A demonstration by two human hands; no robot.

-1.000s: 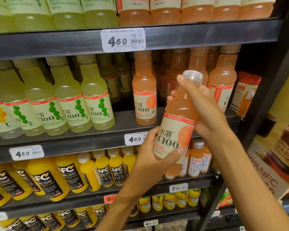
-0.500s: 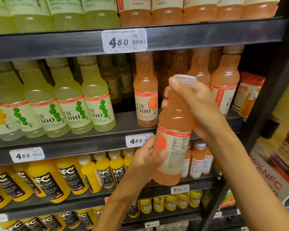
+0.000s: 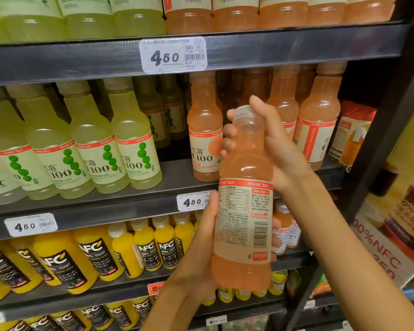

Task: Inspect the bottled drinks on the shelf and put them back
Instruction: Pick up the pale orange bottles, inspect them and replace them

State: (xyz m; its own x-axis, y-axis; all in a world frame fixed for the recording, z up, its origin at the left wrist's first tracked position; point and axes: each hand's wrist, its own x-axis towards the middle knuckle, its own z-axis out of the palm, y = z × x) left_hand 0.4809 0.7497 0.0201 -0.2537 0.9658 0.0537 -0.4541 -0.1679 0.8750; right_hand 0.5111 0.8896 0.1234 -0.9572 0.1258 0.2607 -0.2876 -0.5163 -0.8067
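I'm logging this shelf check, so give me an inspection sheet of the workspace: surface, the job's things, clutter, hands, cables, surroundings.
Surface: dark shelf with 4.50 price tags.
Job's things: pink bottle held off the shelf, back label with barcode facing the camera; more pink bottles and green bottles stand in rows.
Clutter: nothing seen.
Hands: left hand grips the bottle's lower body; right hand grips its neck and cap.
Cables: nothing seen.
Surroundings: yellow NFC bottles on the shelf below; NFC poster at right.
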